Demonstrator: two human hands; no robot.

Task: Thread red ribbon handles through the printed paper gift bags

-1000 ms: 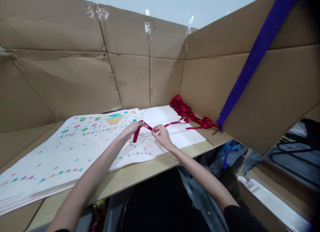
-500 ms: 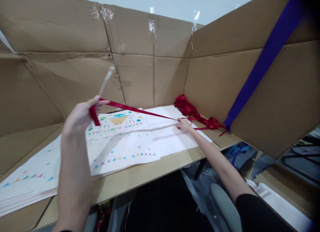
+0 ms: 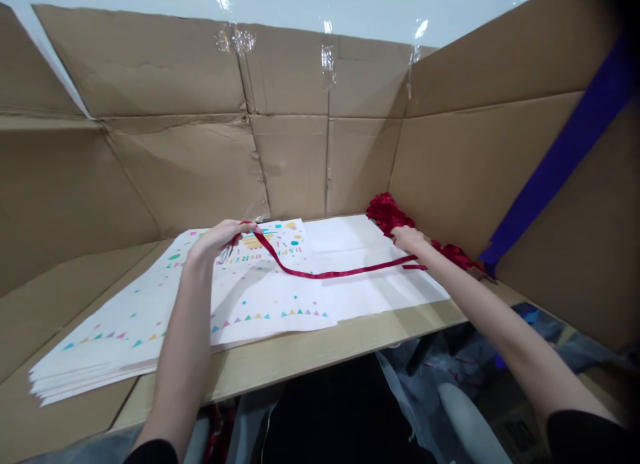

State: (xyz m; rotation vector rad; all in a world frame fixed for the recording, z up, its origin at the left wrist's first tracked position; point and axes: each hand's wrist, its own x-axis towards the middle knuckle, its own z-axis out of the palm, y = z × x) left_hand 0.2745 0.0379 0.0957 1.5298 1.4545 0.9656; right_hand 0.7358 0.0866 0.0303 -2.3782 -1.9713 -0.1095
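Mid-frame, red satin ribbon (image 3: pixel 320 275) is held by the left hand (image 3: pixel 225 236), apparently for drawing out; from the right hand (image 3: pixel 407 239), whose grip cannot be told, snag-free pulling seems needed.

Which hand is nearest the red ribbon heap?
The right hand: it's right by the heap, while the left hand holds a ribbon farther off, over the printed sheets.

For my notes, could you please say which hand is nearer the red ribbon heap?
The right hand, by the red ribbon heap; the left hand is farther left, over printed sheets.
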